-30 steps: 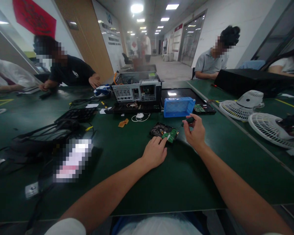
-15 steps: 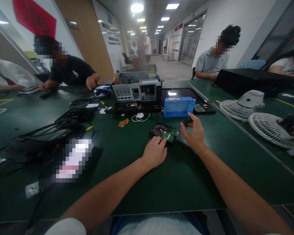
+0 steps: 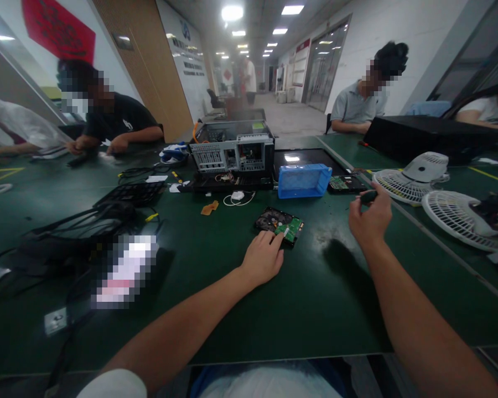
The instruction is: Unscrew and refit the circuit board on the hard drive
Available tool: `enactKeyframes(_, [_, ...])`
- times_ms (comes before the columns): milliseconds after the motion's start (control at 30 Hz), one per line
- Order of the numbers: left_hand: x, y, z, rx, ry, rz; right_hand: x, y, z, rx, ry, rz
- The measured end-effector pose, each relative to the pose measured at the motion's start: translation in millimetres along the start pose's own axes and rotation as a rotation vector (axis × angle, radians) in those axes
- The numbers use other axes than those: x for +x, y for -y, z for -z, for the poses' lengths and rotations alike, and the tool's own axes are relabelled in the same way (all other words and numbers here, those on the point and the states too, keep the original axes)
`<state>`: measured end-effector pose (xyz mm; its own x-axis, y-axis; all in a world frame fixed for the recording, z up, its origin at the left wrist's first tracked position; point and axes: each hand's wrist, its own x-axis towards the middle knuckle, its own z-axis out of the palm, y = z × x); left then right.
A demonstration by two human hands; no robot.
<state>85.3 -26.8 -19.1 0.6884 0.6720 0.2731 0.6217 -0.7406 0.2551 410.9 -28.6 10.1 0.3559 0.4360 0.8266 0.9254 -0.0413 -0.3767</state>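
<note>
A black hard drive (image 3: 274,220) with a green circuit board (image 3: 291,227) on top lies on the green table (image 3: 216,309). My left hand (image 3: 263,257) rests at its near edge, fingers curled, fingertips touching the board. My right hand (image 3: 370,220) is raised to the right of the drive, fingers closed on a small dark-handled screwdriver (image 3: 367,196).
A blue plastic box (image 3: 304,181) and an open computer case (image 3: 232,146) stand behind the drive. Another circuit board (image 3: 343,183) lies beside the box. White fan parts (image 3: 410,174) sit on the right, black cables (image 3: 87,218) on the left. Other people sit around the tables.
My right hand moved to the right, away from the hard drive, still holding the screwdriver. My left hand stayed on the drive. A person at the far left shifted an arm.
</note>
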Motion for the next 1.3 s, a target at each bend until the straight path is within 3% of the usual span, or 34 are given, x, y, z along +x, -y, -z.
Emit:
enactKeyframes(133, [0.2, -0.9, -0.2, -0.002, -0.003, -0.007, 2.7, -19.1, 1.0, -0.2, 0.218, -0.056])
enactKeyframes(233, [0.2, -0.9, -0.4, 0.001, -0.01, -0.007, -4.6, -19.2, -5.9, -0.321, 0.504, -0.101])
enactKeyframes(300, [0.1, -0.4, -0.7, 0.0, -0.009, -0.009, -10.4, -18.4, -12.1, -0.356, 0.683, -0.069])
enactKeyframes(400, [0.0, 0.6, -1.7, -0.009, -0.011, -0.007, -16.1, -18.1, -20.0, -0.398, 0.807, -0.018])
enactKeyframes(833, [0.4, 0.8, -2.8, 0.009, -0.016, -0.017, -16.3, -14.3, -25.7, -0.465, 0.867, -0.026])
enactKeyframes(1067, [0.5, -0.3, -0.1, 0.006, 0.0, -0.003, -11.2, -6.1, -18.7, -0.47, 0.973, -0.066])
enactKeyframes(1300, [0.6, -1.3, 1.9, -0.024, 0.003, 0.002, -17.7, 1.5, -21.2, -0.401, 0.994, 0.009])
